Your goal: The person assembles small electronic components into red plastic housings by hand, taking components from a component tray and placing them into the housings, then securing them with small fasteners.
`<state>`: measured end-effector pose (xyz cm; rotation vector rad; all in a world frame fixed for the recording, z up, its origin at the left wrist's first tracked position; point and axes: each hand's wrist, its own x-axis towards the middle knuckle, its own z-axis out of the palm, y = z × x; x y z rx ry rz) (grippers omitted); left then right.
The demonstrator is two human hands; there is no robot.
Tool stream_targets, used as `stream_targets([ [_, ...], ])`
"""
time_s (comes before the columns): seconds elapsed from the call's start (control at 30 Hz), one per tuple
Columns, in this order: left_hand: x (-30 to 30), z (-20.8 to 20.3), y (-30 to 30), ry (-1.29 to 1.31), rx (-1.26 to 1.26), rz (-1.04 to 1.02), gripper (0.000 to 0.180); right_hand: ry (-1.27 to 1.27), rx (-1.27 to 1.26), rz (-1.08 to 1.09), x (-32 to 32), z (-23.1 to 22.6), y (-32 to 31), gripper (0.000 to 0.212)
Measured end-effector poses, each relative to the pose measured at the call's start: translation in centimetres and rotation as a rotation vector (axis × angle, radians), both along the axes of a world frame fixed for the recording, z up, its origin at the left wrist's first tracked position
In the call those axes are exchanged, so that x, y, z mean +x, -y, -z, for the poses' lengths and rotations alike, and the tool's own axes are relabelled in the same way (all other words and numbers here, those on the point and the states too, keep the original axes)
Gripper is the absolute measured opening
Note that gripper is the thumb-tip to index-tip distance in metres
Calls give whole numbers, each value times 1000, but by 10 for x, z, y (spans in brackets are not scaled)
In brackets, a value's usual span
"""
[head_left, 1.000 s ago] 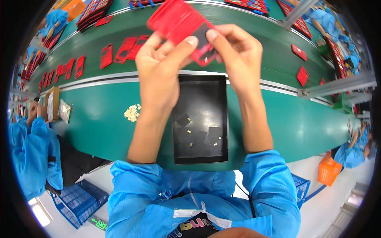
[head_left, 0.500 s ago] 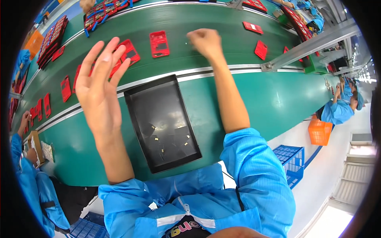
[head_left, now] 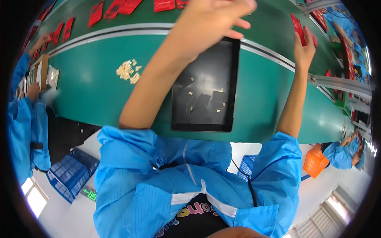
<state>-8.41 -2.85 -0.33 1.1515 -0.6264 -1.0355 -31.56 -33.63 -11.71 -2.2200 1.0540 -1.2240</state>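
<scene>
Nearly closed right grip (head_left: 304,50) on casing (head_left: 298,27)

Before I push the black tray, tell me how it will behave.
The black tray is probably stiff, judging by its straight raised walls. Low and broad on the green table, it seems unlikely to tip. The thin dark pieces scattered inside might slide if it is jolted.

A factory assembly hall was seen, red casings (head_left: 96,14) were laid along green belt (head_left: 268,28), co-workers (head_left: 20,131) were dressed in blue
</scene>
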Motion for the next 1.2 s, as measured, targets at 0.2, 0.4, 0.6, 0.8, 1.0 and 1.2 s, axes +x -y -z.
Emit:
stream_targets([
  [0.2,0,28,2,-40,-301,92,28,-42,108,-674,73,-91,-228,97],
  [0.4,28,-1,-20,-19,-429,-120,21,205,384,-718,67,-63,-232,24],
  [0.6,33,-7,-33,5,-346,-87,19,-598,-99,-999,92,-38,-287,40],
  [0.8,34,-11,-34,-86,-307,-4,19,-591,127,-1189,92,-43,-268,16],
  [1.0,36,-16,-36,-42,-365,-128,18,32,464,-1084,84,-93,-241,24],
  [1.2,38,-21,-41,156,-407,-129,45,616,309,-983,102,-122,-212,32],
])
